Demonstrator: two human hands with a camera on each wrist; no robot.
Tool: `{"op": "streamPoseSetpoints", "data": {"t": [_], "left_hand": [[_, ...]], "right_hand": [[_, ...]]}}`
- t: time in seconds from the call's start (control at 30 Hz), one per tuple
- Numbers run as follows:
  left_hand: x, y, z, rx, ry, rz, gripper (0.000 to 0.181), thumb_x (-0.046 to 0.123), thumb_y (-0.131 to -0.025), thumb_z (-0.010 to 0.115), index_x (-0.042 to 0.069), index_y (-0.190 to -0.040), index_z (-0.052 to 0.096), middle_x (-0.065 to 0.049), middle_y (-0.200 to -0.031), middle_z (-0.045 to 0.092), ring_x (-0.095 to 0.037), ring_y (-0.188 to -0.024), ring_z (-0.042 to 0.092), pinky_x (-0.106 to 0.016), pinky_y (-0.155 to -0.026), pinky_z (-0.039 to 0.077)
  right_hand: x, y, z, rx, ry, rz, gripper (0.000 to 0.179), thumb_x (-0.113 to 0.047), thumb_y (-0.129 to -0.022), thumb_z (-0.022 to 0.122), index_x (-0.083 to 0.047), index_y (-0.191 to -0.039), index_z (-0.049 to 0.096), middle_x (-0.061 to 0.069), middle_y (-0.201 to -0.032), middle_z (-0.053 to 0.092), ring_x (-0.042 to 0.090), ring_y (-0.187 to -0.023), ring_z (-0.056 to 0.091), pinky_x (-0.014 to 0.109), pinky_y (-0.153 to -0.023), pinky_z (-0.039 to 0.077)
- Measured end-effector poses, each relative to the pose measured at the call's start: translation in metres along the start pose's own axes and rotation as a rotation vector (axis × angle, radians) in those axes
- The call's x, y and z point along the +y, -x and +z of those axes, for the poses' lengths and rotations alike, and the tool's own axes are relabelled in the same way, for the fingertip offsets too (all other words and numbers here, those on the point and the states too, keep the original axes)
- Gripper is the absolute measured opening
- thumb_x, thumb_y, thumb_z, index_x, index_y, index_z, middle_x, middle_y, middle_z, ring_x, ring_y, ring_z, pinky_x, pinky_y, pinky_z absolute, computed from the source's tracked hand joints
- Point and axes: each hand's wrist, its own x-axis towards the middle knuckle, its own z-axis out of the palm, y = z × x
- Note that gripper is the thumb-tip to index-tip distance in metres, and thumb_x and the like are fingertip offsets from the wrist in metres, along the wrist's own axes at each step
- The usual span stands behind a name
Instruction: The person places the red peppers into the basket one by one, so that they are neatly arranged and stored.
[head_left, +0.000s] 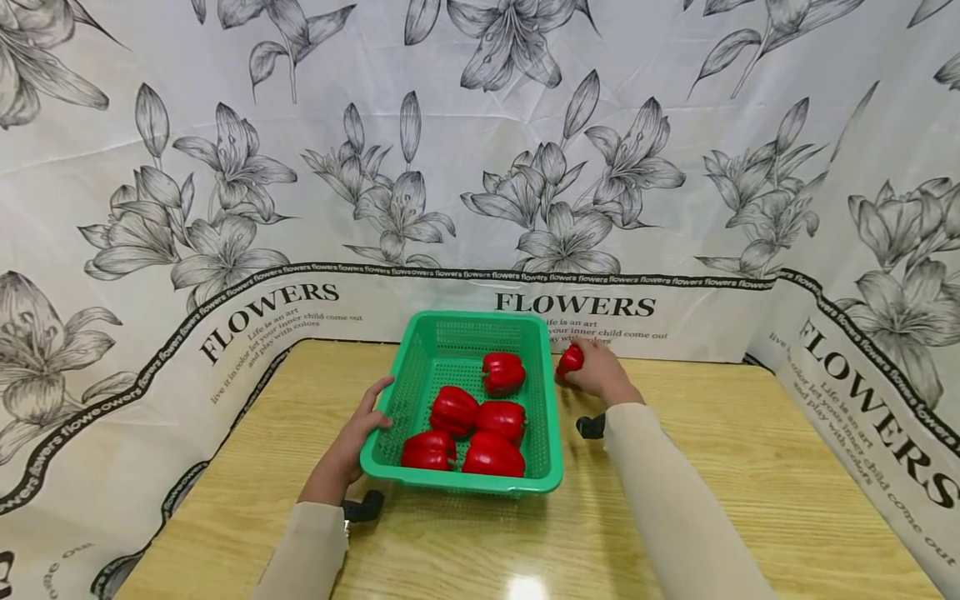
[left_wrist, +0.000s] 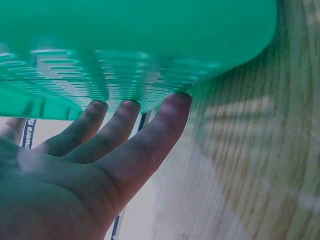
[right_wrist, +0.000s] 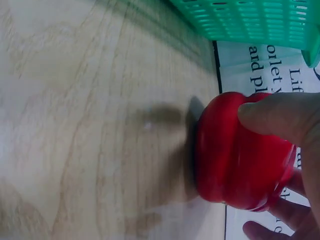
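Observation:
A green plastic basket (head_left: pixel 553 417) with perforated walls holds several red bell peppers (head_left: pixel 453 410). My left hand (head_left: pixel 352 437) grips its left side, with the thumb at the rim and the other fingers (left_wrist: pixel 142 142) extended against the outer wall below. Right of the basket, near the table's back edge, my right hand (head_left: pixel 602 372) holds another red bell pepper (right_wrist: pixel 235 155). The thumb presses on one side of this pepper and fingers reach round the far side. Whether this pepper touches the table is unclear.
The wooden table (head_left: pixel 720 467) carries the basket. A white flower-printed cloth (head_left: pixel 450 292) stands close behind it and along both sides. Dark wrist-worn pieces (head_left: pixel 365 506) show at both wrists.

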Motion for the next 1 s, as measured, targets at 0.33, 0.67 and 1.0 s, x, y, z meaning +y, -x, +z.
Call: {"op": "streamPoseSetpoints", "data": {"t": [0.33, 0.67, 1.0], "left_hand": [[0.001, 0.000, 0.001, -0.005, 0.002, -0.003, 0.077, 0.007, -0.085, 0.041, 0.033, -0.153, 0.015, -0.020, -0.156, 0.016, -0.045, -0.134, 0.033, -0.040, -0.092, 0.045], [0.000, 0.000, 0.001, -0.013, 0.008, 0.002, 0.076, 0.008, -0.086, 0.041, 0.033, -0.153, 0.015, -0.019, -0.156, 0.015, -0.045, -0.133, 0.033, -0.040, -0.091, 0.046], [0.000, 0.000, 0.000, -0.022, 0.015, 0.006, 0.077, 0.008, -0.086, 0.041, 0.033, -0.154, 0.014, -0.019, -0.156, 0.015, -0.044, -0.133, 0.034, -0.038, -0.090, 0.046]], "right_hand": [[0.002, 0.005, 0.005, 0.002, -0.032, 0.050, 0.072, -0.018, -0.089, 0.063, -0.013, -0.151, 0.027, 0.035, -0.138, 0.033, 0.052, -0.122, 0.046, 0.062, -0.100, 0.039], [0.003, 0.012, 0.008, 0.026, -0.055, 0.057, 0.071, -0.020, -0.089, 0.065, -0.014, -0.150, 0.030, 0.035, -0.135, 0.036, 0.052, -0.118, 0.049, 0.062, -0.098, 0.041], [0.004, 0.022, 0.005, 0.033, -0.103, 0.063, 0.071, -0.021, -0.091, 0.063, -0.013, -0.152, 0.028, 0.032, -0.134, 0.039, 0.049, -0.121, 0.047, 0.062, -0.099, 0.040]]}}
